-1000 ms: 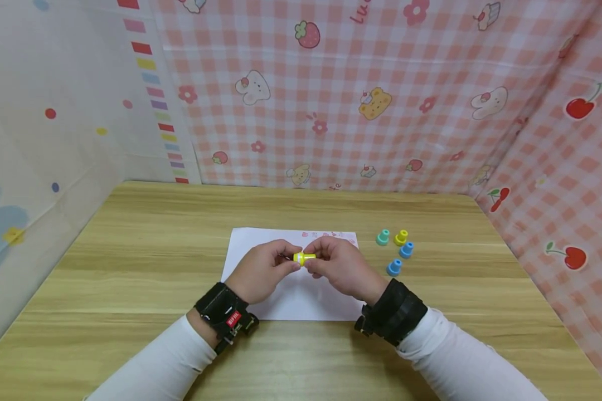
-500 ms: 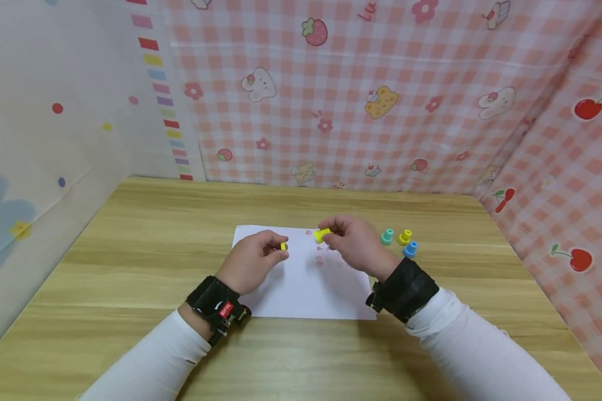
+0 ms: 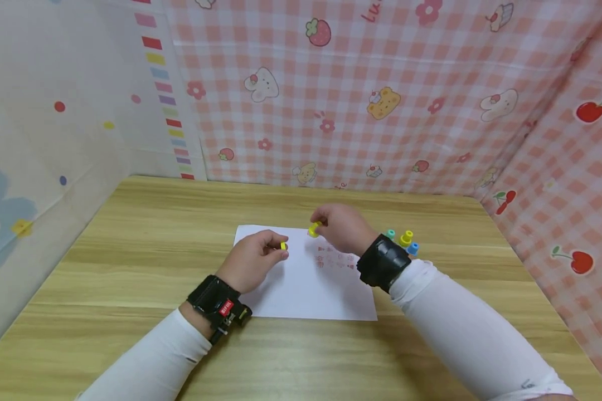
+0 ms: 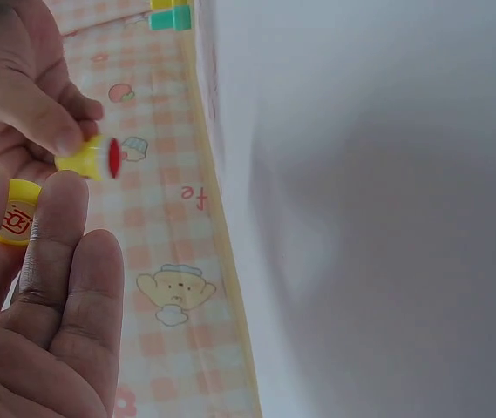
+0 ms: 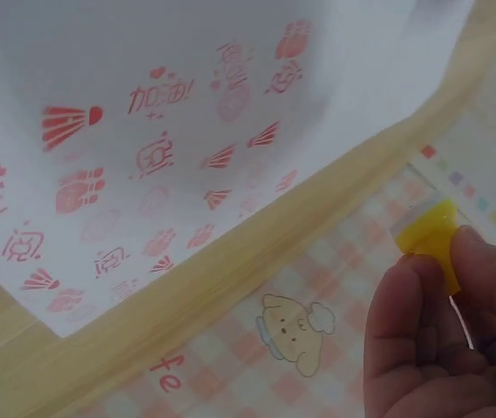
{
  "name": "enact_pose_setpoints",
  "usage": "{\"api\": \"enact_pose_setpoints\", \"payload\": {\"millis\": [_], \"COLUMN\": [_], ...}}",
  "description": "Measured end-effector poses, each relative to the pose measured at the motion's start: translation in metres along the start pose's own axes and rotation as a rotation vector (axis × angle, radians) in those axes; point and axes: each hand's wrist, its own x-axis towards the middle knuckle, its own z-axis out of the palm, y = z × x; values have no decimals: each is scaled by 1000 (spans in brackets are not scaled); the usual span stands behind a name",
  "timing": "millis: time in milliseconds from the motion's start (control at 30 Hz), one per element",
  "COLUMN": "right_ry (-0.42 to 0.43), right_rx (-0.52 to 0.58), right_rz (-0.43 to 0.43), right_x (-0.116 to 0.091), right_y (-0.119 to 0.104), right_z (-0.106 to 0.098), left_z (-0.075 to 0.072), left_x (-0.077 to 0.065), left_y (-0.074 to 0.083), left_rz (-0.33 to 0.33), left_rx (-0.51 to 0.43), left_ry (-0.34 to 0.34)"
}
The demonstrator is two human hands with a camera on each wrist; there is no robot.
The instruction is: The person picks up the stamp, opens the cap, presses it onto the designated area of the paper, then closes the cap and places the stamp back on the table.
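While left hand (image 3: 248, 260) pinches yellow cap (image 3: 283, 245), right hand (image 3: 348, 225) grips yellow stamp (image 3: 313, 229) by its back end near far edge of paper (image 3: 301, 295), presumably keeping red face (image 4: 114, 158) clear.

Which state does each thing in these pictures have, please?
Left grip: pinches the yellow cap
Right grip: pinches the yellow stamp
Yellow cap: off the stamp
Yellow stamp: uncapped, red face showing
Paper: lying flat, red prints on it
Green stamp: upright, partly hidden
Other yellow stamp: upright
Blue stamp: upright, partly hidden
Black wristbands: strapped on
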Motion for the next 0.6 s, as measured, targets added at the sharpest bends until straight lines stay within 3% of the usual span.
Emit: {"api": "enact_pose_setpoints", "payload": {"millis": [200, 600], "right_ry": [-19, -34], "right_rx": [-97, -83], "right_rz": [-36, 0], "right_x": [15, 26], "right_y": [2, 8], "right_z": [10, 24], "left_z": [0, -2], "left_x": [1, 0], "left_y": [-2, -1], "left_rz": [5, 4], "left_rx": [-21, -18], "left_ry": [-4, -6]}}
